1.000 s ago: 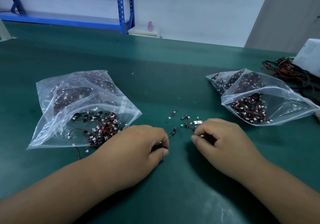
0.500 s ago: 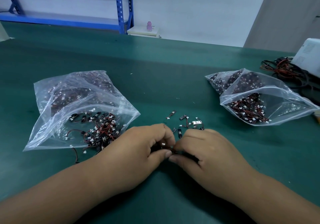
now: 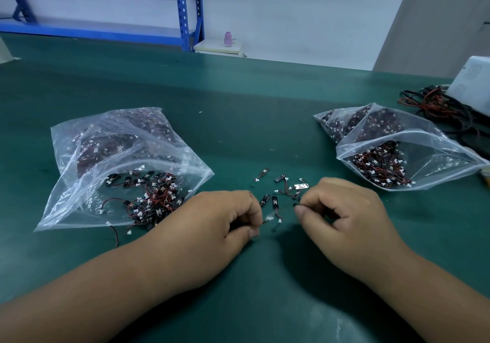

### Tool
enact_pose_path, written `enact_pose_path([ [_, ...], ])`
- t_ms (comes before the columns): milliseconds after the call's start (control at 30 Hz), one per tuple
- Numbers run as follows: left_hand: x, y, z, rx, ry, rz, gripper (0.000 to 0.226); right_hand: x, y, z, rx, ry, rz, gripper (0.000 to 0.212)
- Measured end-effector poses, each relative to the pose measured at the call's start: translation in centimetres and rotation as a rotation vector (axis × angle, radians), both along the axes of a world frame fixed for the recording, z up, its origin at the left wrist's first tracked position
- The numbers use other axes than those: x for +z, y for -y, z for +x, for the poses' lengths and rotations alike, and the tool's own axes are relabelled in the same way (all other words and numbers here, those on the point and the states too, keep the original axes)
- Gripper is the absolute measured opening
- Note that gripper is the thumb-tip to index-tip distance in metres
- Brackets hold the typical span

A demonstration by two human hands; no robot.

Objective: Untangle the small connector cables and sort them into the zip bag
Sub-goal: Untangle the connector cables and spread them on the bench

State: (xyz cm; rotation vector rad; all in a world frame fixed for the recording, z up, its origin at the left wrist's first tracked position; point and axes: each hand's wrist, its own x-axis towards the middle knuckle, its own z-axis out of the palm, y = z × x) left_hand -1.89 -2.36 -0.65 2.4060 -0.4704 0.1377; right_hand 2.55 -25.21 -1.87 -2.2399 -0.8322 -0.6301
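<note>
My left hand (image 3: 225, 220) and my right hand (image 3: 342, 210) lie on the green mat, a short gap between them. Each pinches an end of a small connector cable: the left holds a thin wire with a blurred white plug (image 3: 269, 218) hanging off it, the right a black piece (image 3: 296, 204). Several loose connector cables (image 3: 281, 186) lie just beyond the fingers. A clear zip bag (image 3: 87, 183) on the left lies open toward me with a tangle of red-black cables (image 3: 153, 199) spilling out. A second open zip bag (image 3: 437, 162) on the right holds more.
A pile of thicker red and black wires (image 3: 437, 104) and a white device (image 3: 472, 83) sit at the far right edge. One stray cable (image 3: 115, 232) lies in front of the left bag. Blue shelving (image 3: 185, 11) stands beyond the table.
My hands came together half a second ago and have now pulled apart, each keeping a cable end. The white plug between them is blurred with motion.
</note>
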Motion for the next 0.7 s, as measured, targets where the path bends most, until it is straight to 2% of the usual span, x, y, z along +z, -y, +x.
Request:
enact_pose_path([
  [167,0.1,0.0,-0.1,-0.001,-0.009,0.001,0.016,-0.4,0.4,0.7,-0.165,-0.082,0.052,0.019],
  [333,0.4,0.1,-0.4,-0.033,-0.02,-0.014,0.013,-0.9,0.6,1.3,-0.269,-0.23,-0.041,0.017],
  [467,0.5,0.1,-0.6,-0.059,-0.035,-0.024,0.026,-0.6,0.6,1.2,-0.245,-0.208,-0.016,0.009],
  [567,0.3,0.1,-0.4,-0.084,0.002,0.006,0.023,-0.2,0.3,0.6,-0.125,-0.118,0.015,0.009],
  [700,0.0,0.2,-0.3,-0.144,0.023,-0.016,0.015,0.2,-0.9,-0.8,0.115,-0.014,-0.17,0.033],
])
